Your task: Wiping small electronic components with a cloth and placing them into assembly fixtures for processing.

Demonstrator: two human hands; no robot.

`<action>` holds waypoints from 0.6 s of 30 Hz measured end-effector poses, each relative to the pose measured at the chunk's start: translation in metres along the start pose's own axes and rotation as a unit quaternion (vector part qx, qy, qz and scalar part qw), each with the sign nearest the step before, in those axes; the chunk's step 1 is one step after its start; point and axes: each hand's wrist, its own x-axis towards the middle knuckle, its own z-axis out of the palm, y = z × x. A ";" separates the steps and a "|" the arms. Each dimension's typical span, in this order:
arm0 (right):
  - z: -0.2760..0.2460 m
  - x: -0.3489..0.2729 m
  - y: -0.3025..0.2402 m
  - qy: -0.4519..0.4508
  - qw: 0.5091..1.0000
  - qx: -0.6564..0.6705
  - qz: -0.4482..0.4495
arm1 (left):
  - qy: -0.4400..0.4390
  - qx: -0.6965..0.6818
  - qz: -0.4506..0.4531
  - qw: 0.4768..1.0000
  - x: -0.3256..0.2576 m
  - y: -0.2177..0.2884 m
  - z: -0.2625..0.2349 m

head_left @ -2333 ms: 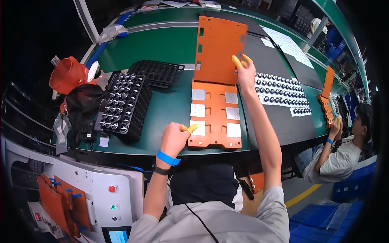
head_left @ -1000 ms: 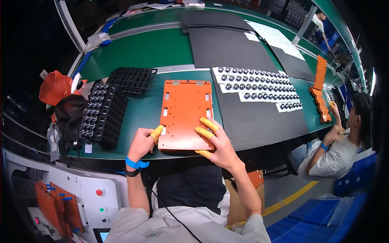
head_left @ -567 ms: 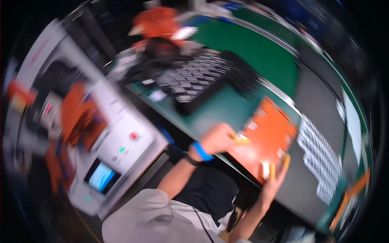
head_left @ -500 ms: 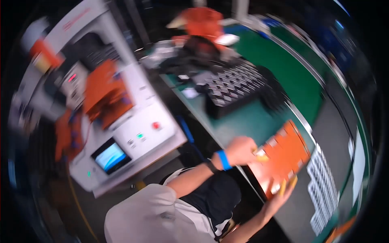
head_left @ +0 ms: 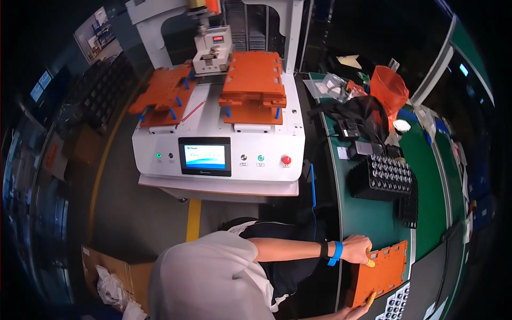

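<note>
An orange flat plate (head_left: 385, 271) with small slots along its edges lies on the green bench at the lower right. My left hand (head_left: 356, 249), with a blue band and a black band at its wrist, grips the plate's upper left edge. Yellow covers show on its fingertips. At the plate's lower edge my right hand (head_left: 358, 311) is closed on the border, partly cut off by the picture's bottom, also with a yellow fingertip cover.
A white machine (head_left: 245, 141) with a screen carries orange fixtures (head_left: 253, 77) on blue pegs. On the bench stand a black tray (head_left: 373, 178) of metal-topped cylinders, a black bag (head_left: 362, 114) and an orange-red bag (head_left: 388, 88). More cylinders (head_left: 396, 304) lie beside the plate. A cardboard box (head_left: 136, 277) sits lower left.
My view has swung left, so the machine is now central and upright while the bench has shifted right. Both hands stay on the orange plate.
</note>
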 end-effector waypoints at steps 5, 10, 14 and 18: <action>0.002 -0.005 -0.003 -0.003 0.996 -0.004 -0.087 | -0.002 -0.017 -0.025 1.000 -0.022 0.019 -0.014; 0.039 -0.052 -0.016 -0.039 0.978 -0.015 -0.202 | 0.063 -0.064 0.135 0.987 -0.083 0.059 -0.098; 0.095 -0.077 -0.007 -0.115 0.963 0.109 -0.216 | 0.116 -0.085 0.239 0.960 -0.157 0.081 -0.207; 0.222 -0.195 0.010 -0.239 0.944 0.158 -0.162 | 0.337 0.089 0.298 0.889 -0.262 0.062 -0.291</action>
